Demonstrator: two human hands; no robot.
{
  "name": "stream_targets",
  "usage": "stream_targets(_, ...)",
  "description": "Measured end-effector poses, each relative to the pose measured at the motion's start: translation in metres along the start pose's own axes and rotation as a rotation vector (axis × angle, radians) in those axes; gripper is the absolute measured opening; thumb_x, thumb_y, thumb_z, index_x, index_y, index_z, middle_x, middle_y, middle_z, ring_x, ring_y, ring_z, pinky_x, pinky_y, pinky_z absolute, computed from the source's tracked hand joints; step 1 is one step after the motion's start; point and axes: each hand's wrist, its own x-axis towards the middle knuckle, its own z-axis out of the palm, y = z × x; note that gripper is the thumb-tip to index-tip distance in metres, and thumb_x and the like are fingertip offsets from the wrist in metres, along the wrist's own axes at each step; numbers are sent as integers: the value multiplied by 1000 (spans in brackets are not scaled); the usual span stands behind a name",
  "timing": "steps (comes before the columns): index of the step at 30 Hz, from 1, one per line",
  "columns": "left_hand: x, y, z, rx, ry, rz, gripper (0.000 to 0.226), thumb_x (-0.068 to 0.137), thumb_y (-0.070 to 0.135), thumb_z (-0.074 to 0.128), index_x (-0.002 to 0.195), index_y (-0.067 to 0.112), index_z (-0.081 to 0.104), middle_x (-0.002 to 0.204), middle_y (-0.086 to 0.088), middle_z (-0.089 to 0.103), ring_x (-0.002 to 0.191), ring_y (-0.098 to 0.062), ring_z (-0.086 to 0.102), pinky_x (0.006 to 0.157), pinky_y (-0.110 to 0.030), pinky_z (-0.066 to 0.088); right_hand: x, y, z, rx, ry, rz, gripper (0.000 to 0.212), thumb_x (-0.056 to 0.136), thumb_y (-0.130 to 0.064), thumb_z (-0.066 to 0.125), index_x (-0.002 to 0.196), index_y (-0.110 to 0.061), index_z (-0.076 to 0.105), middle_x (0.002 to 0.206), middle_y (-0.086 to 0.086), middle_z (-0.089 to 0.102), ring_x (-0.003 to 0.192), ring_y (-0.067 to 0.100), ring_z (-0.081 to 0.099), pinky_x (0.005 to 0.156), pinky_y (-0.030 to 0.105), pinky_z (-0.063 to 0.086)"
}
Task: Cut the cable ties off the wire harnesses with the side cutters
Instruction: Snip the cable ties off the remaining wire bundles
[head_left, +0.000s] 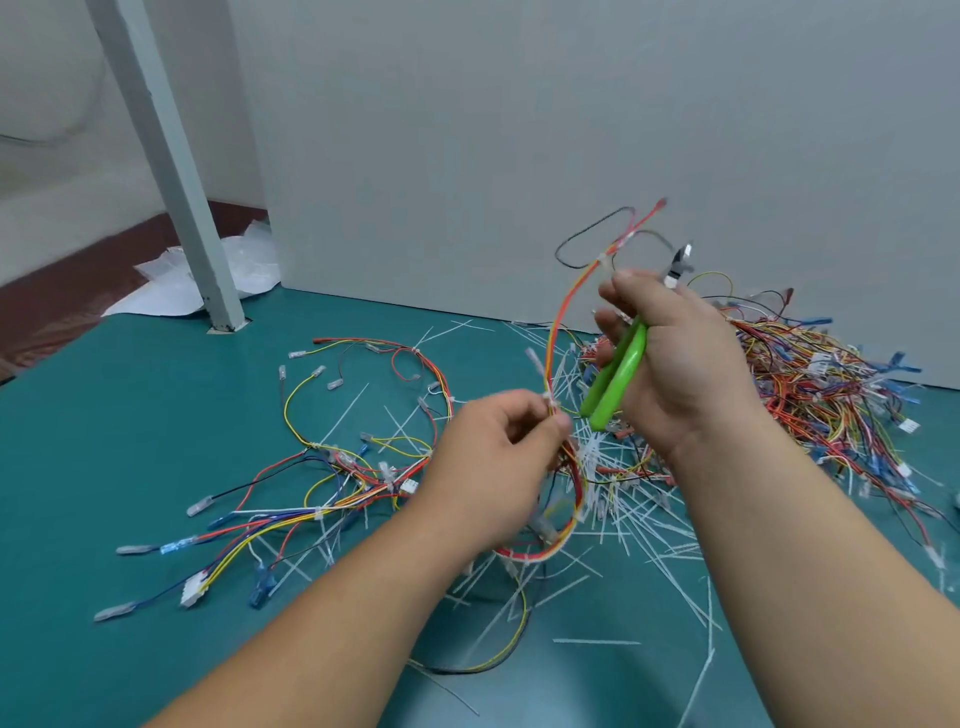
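My left hand (501, 457) pinches a red, orange and yellow wire harness (560, 322) at a white cable tie (550, 401). The harness rises in an arc past my right hand (675, 358), which grips the side cutters by their green handles (618, 374). The cutters point up and back, and their metal jaws (681, 265) show above my fingers. Another white cable tie (604, 258) sits on the harness just above my right fingertips. The harness's lower loop hangs under my left hand.
The green table (130, 426) carries loose harnesses (358, 467) at left, a tangled pile of harnesses (821, 384) at right, and several cut white ties (639, 525) scattered in the middle. A grey wall panel (519, 156) stands behind, a grey post (171, 171) at far left.
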Motion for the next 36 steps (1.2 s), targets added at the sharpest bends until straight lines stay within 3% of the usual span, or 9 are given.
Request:
stream_targets(5, 12, 23, -17, -158, 71, 5, 23, 99, 16, 63, 77, 15, 66, 71, -2, 72, 60, -8, 69, 50, -10, 42, -25, 19, -12, -335, -145, -49, 10, 84, -27, 74, 89, -19, 71, 87, 1, 69, 76, 13, 60, 70, 30, 42)
stream_targets(9, 16, 28, -22, -261, 55, -55, 26, 106, 17, 49, 81, 14, 57, 63, 3, 69, 59, -15, 63, 56, -22, 45, -47, 39, -8, -307, -270, -24, 20, 80, -30, 70, 94, -17, 75, 87, 6, 73, 76, 10, 64, 62, 18, 46)
stream_targets(12, 16, 28, -26, -444, 63, -89, 29, 108, 15, 43, 82, 13, 56, 67, 0, 67, 62, -14, 63, 65, -29, 49, -52, 44, -8, -236, -244, 36, 21, 84, -33, 70, 101, -23, 76, 97, 5, 75, 83, 11, 64, 67, 27, 44)
stream_targets(17, 17, 28, -34, -511, 63, -56, 28, 107, 16, 44, 83, 14, 58, 75, -2, 67, 81, -24, 62, 75, -38, 45, -56, 49, -5, -261, -302, -85, 16, 98, -14, 67, 112, -16, 74, 89, -9, 72, 80, 8, 67, 61, 14, 49)
stream_targets(21, 17, 31, -41, -590, 53, -64, 25, 107, 20, 45, 87, 15, 59, 73, -1, 71, 73, -17, 67, 68, -30, 46, -57, 47, -6, -266, -416, -89, 30, 94, -20, 68, 124, -21, 69, 103, -8, 73, 77, 9, 63, 62, 21, 46)
stream_targets(25, 16, 32, -44, -673, 52, -71, 21, 106, 22, 48, 91, 15, 61, 75, -3, 73, 72, -16, 70, 69, -35, 53, -58, 54, -5, -264, -435, -106, 31, 90, -25, 65, 120, -24, 71, 91, -9, 69, 70, 7, 60, 60, 26, 43)
stream_targets(29, 16, 29, -47, -316, 144, -91, 29, 101, 44, 56, 88, 24, 72, 88, 3, 74, 83, -12, 63, 72, -32, 43, -54, 56, 0, -255, -220, -109, 8, 85, -30, 69, 86, -31, 77, 68, -11, 57, 61, 12, 50, 58, 27, 42)
stream_targets(32, 9, 30, -50, -102, -5, -11, 39, 77, 63, 72, 95, 28, 75, 93, 8, 75, 82, -4, 68, 72, -17, 50, -48, 49, 0, -188, -104, -116, 10, 86, -23, 71, 77, -26, 69, 64, -8, 55, 59, 14, 45, 58, 31, 39)
stream_targets(36, 2, 28, -44, 83, -127, 59, 29, 78, 27, 86, 103, 20, 74, 72, 10, 69, 64, -2, 61, 63, -14, 48, -43, 35, 5, -63, -124, -75, 20, 92, -14, 69, 75, -24, 69, 64, -2, 52, 56, 12, 47, 57, 30, 40)
